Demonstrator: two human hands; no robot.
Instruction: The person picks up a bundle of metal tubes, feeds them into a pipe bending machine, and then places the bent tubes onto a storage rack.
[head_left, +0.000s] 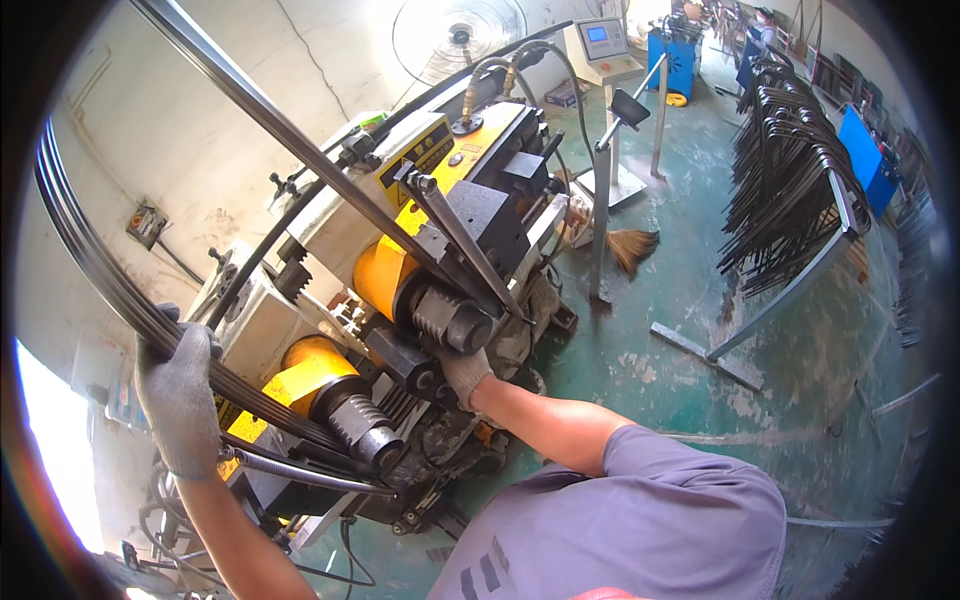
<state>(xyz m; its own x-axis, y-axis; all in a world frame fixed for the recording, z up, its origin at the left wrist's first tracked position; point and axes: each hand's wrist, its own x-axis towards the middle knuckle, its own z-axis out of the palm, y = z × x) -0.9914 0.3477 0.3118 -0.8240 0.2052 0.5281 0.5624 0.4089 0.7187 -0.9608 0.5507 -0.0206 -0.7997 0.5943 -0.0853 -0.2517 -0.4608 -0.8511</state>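
My left hand (180,405), in a grey work glove, is wrapped round a bundle of long, thin metal rods (95,255). From the upper left the rods slope down past the glove to the lower ridged black die (358,425) of a bending machine (335,225). My right hand (464,376), in a pale glove, reaches in beside a black block (400,358), under the upper ridged die (448,318); its fingers are hidden there. A second bundle of rods (290,130) runs from the top left to that upper die.
A control box (600,50) with a small screen stands on a post behind the machine. Many dark bent rods hang on a metal rack (790,290) at the right. A broom (630,248) lies near the post. A large fan (460,38) stands by the wall.
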